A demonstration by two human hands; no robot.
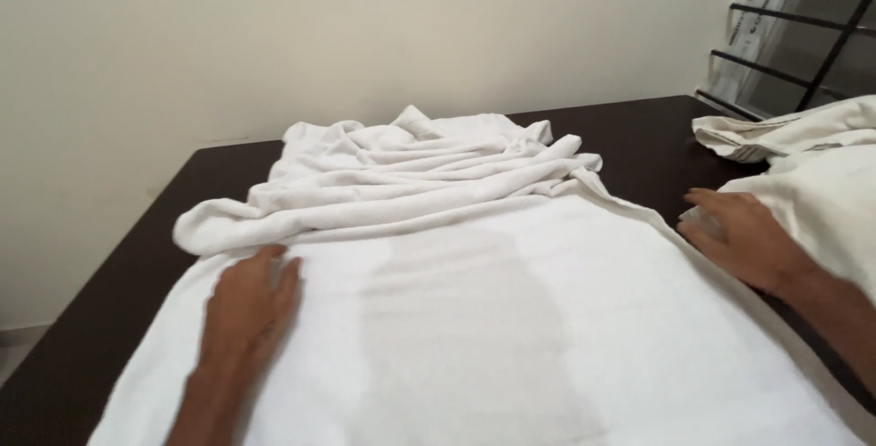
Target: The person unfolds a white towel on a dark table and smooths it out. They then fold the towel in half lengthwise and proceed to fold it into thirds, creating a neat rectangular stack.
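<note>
The left hand (pixel 248 300) lay flat, fingers together, on the white towel (pixel 474 318), gripping nothing. The towel lay spread between both hands on the dark table (pixel 109 273), bunched beyond the fingertips. The right hand (pixel 741 236) rested open at its right edge, just beside a cream cloth (pixel 812 191).

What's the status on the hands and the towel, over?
Left hand flat, open on white towel. Right hand open at towel's right edge. Far half bunched, near half spread flat. Other folded cloths at right.
</note>
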